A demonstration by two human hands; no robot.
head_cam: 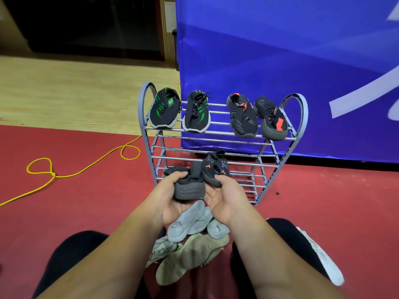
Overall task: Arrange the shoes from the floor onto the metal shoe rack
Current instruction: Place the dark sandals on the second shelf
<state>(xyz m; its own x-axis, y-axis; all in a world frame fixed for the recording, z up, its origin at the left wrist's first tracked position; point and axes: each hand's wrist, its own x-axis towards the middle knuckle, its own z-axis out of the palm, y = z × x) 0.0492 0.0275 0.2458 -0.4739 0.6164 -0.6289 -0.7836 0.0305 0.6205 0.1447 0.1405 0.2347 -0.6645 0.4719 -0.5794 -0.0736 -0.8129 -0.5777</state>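
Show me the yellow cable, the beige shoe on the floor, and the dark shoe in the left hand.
yellow cable [53, 174], head view, where its loop crosses.
beige shoe [190, 255], head view, middle of the shoe.
dark shoe [190, 189], head view, its grey heel end.

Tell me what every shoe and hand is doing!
Green shoes: on rack top shelf.
Red-marked shoes: on top shelf too.
Dark shoe: held by left hand.
Orange-marked shoe: held by right hand.
Pale shoes: piled on floor.
Cable: looped on floor.
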